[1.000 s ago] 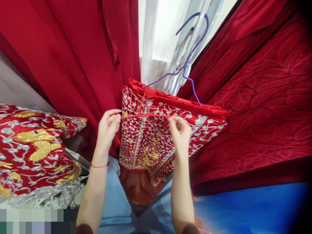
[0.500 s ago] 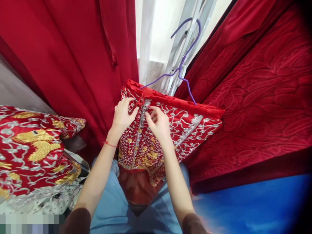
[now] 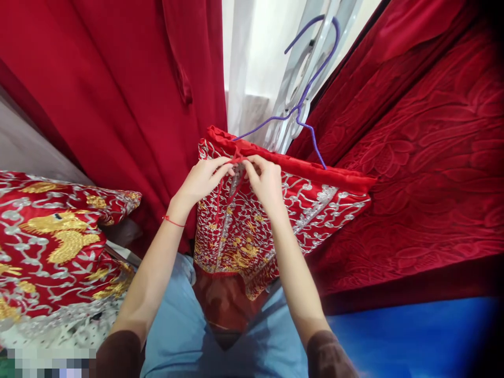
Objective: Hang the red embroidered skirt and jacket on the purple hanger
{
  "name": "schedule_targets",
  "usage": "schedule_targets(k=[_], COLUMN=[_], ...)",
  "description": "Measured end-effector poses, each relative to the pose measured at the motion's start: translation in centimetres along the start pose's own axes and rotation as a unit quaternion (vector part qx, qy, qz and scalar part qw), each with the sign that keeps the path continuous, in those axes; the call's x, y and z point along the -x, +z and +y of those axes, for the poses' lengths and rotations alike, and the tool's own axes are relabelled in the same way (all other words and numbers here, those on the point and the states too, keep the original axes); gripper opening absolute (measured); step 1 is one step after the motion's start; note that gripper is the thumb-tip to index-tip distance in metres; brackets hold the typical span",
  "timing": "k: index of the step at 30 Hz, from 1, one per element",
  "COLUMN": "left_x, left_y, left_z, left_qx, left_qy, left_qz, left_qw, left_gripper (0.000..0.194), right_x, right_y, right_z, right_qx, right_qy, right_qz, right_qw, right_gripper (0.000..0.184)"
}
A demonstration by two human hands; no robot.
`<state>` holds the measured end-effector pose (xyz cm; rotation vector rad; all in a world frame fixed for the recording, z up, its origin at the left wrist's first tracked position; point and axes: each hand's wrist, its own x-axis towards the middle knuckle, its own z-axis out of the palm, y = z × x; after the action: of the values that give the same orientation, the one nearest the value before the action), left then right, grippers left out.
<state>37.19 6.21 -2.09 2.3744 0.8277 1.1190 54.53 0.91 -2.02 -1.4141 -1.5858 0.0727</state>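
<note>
The left hand (image 3: 205, 178) and the right hand (image 3: 265, 181) meet fingertip to fingertip at the top edge of a red embroidered garment (image 3: 271, 215), both pinched shut on a thin red tie cord (image 3: 238, 157) near the garment's upper left corner. The knot itself is hidden behind the fingers, so its shape cannot be made out. Loose ends of the cord hang down between the wrists. The left wrist wears a thin red string bracelet (image 3: 172, 221).

The garment hangs folded over a purple wire hanger (image 3: 303, 102), whose hook rises toward a pale window frame; what the hook catches on is hard to tell. The cloth is bright red, thickly stitched with silver scrolls and gold motifs, with a plain red band along its top edge. Its lower edge drops to the person's lap in blue jeans.

Space is tight: a red curtain (image 3: 118, 89) stands close on the left, patterned red fabric (image 3: 425, 157) on the right. A second embroidered piece (image 3: 59, 241) lies at the left, cut off by the frame.
</note>
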Motion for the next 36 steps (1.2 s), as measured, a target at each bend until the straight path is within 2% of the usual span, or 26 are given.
schedule_targets(k=[2, 5, 7, 10, 13, 17, 20, 21, 23, 24, 26, 28, 29, 32, 36], left_x=[-0.8, -1.6, -1.7, -1.3, -1.0, -1.2, -1.0, -0.8, -0.3, -0.1, 0.2, 0.1, 0.0, -0.6, -1.1], left_y=[-0.3, -0.4, -0.3, 0.3, 1.0, 1.4, 0.9, 0.7, 0.0, -0.2, -0.6, -0.5, -0.4, 0.5, 2.0], left_z=[-0.5, -2.1, -3.2, -4.2, -4.2, -3.1, -1.9, -1.6, -1.3, -1.3, -1.4, -1.6, -1.7, -1.5, -0.9], left_qx=[0.011, 0.021, 0.039, 0.118, 0.236, 0.319, 0.310, 0.286, 0.190, 0.118, -0.031, -0.127, -0.142, -0.086, 0.126], left_qy=[-0.007, -0.023, -0.012, 0.003, 0.011, 0.014, 0.022, 0.025, 0.028, 0.026, 0.020, 0.020, 0.024, 0.040, 0.021], left_qz=[0.030, 0.114, 0.131, 0.121, 0.109, 0.088, 0.090, 0.081, 0.064, 0.076, 0.155, 0.262, 0.303, 0.365, 0.397], left_qw=[0.999, 0.993, 0.991, 0.986, 0.965, 0.943, 0.946, 0.955, 0.979, 0.990, 0.987, 0.957, 0.942, 0.926, 0.909], left_gripper=[0.033, 0.031, 0.028, 0.029, 0.033, 0.040, 0.029, 0.023, 0.026, 0.028, 0.024, 0.015, 0.013, 0.013, 0.015], right_x=[-0.7, -0.4, 0.4, 1.7, 2.0, 1.4, 1.2, 1.2, 1.4, 1.4, 1.5, 1.3, 1.2, 0.7, 0.3], right_y=[-1.1, -2.7, -3.4, -3.9, -3.6, -2.2, -1.6, -1.7, -2.1, -2.4, -2.9, -3.1, -3.1, -2.8, -2.9], right_z=[0.1, -0.1, -0.5, -1.0, -1.2, -0.9, -0.7, -0.6, -0.4, -0.3, -0.1, 0.2, 0.4, 0.5, -0.1], right_qx=[0.030, 0.093, 0.125, 0.109, 0.038, -0.120, -0.169, -0.142, -0.053, -0.014, 0.007, -0.038, -0.067, -0.156, -0.276], right_qy=[0.016, 0.036, 0.031, 0.006, -0.010, 0.055, 0.105, 0.109, 0.096, 0.084, 0.060, 0.046, 0.043, 0.035, 0.022], right_qz=[0.027, 0.083, 0.096, 0.074, 0.036, -0.049, -0.044, -0.022, 0.025, 0.034, 0.015, -0.044, -0.078, -0.176, -0.253], right_qw=[0.999, 0.991, 0.987, 0.991, 0.999, 0.990, 0.979, 0.984, 0.994, 0.996, 0.998, 0.997, 0.994, 0.971, 0.927], right_gripper=[0.024, 0.023, 0.022, 0.021, 0.017, 0.011, 0.012, 0.016, 0.025, 0.025, 0.018, 0.012, 0.013, 0.024, 0.033])
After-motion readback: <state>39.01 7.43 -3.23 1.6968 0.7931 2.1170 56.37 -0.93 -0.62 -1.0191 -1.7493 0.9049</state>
